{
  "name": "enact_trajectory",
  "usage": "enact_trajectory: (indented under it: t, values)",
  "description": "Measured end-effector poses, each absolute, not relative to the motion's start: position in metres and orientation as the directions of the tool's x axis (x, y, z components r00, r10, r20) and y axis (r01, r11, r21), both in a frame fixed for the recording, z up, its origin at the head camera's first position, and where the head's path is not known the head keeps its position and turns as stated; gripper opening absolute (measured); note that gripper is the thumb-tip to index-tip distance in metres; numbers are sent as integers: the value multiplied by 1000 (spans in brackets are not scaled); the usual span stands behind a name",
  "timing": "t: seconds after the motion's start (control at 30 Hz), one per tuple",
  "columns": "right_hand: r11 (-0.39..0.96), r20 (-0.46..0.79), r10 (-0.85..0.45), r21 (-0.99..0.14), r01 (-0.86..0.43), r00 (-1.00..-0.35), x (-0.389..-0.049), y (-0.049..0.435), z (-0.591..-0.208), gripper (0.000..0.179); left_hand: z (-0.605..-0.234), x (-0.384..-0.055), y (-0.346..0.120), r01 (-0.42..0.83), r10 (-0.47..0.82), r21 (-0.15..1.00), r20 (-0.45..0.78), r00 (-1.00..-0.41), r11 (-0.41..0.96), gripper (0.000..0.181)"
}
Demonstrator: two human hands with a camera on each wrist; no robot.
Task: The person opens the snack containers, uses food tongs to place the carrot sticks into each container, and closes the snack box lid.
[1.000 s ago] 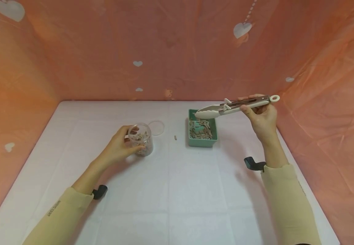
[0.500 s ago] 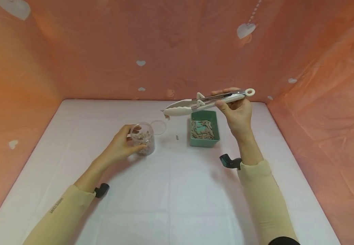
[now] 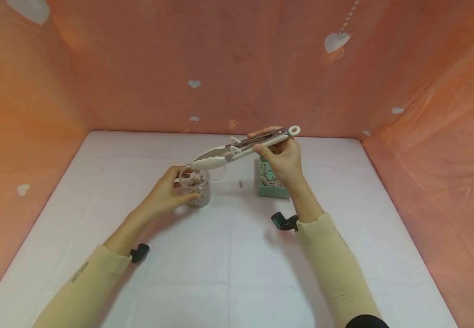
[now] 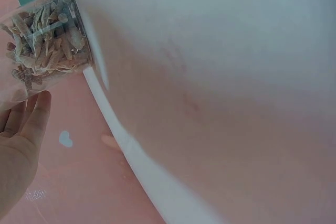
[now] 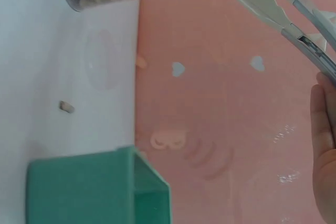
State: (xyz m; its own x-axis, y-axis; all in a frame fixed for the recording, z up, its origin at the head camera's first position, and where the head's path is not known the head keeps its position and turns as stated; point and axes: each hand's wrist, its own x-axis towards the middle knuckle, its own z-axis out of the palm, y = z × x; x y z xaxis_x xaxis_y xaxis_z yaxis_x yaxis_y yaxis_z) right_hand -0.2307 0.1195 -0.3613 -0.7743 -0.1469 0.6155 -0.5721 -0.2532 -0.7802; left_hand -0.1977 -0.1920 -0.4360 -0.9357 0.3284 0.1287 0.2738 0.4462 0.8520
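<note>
My left hand [image 3: 165, 191] grips a clear jar [image 3: 202, 197] around its side, thumb at the front. Thin pale-brown dried pieces [image 4: 44, 43] fill much of the jar in the left wrist view. My right hand [image 3: 284, 161] holds white-tipped metal tongs [image 3: 243, 148], which slant down to the left. Their tips overlap the jar's open mouth in the head view and come together in the right wrist view. Behind my right hand stands a green rectangular box [image 3: 273, 192] with more of the same dried pieces inside, partly hidden by the hand.
A round clear lid [image 3: 219, 173] lies on the white table just behind the jar. One loose dried piece [image 3: 240, 184] rests between jar and box. Orange cloth walls [image 3: 237, 68] with white hearts rise behind the table and at both sides.
My right hand has carried the tongs leftward from above the green box to the jar's mouth. My left hand keeps its grip on the jar.
</note>
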Motion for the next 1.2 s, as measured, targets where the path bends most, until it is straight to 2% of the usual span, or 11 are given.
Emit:
enact_trajectory:
  t: [0.37,0.63,0.93,1.2]
  values:
    - [-218,563,-190,-823,-525,-804,-227,114,-374,54,-436,-198,-191,255,323,851,107,-940,459,77]
    - [-268,562,-187,-818,-508,-806,-226,112,-377,63,-436,-198,-191,247,323,849,96,-942,468,75]
    - [-277,553,-44,-807,-521,-832,-222,126,-365,55,-438,-198,-193,259,326,845,108,-939,467,76]
    - [-261,562,147,-771,-580,-814,-219,165,-354,55,-438,-200,-192,256,326,847,105,-940,465,74]
